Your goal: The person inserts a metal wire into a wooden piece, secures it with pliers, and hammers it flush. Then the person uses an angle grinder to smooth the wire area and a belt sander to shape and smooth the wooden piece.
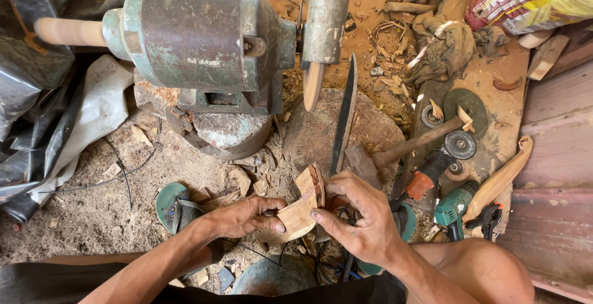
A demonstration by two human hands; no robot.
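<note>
A curved piece of pale wood sits near the middle of the scene, low over a sawdust-covered floor, held up between both hands. Its far end rises toward a round wooden stump, and a long dark blade lies across that stump just beyond the wood's upper edge. There is little free room around it: a hammer lies just to the right, a heavy green bench motor stands on its base at the far left, and a sanding cone on the motor's shaft hangs above the stump's far edge. The barest stretch of floor lies to the near left.

The left hand closes on the near left end of the wood, fingers curled over it, thumb along the top. The right hand grips the right edge, fingertips pressed to the pale face and thumb behind. Both forearms come in from the near edge and angle inward, so the hands meet at the piece.

Farther right, grinding discs and a green power tool rest on a dusty board, beside a carved wooden handle. A black plastic sheet is bunched at the far left.
</note>
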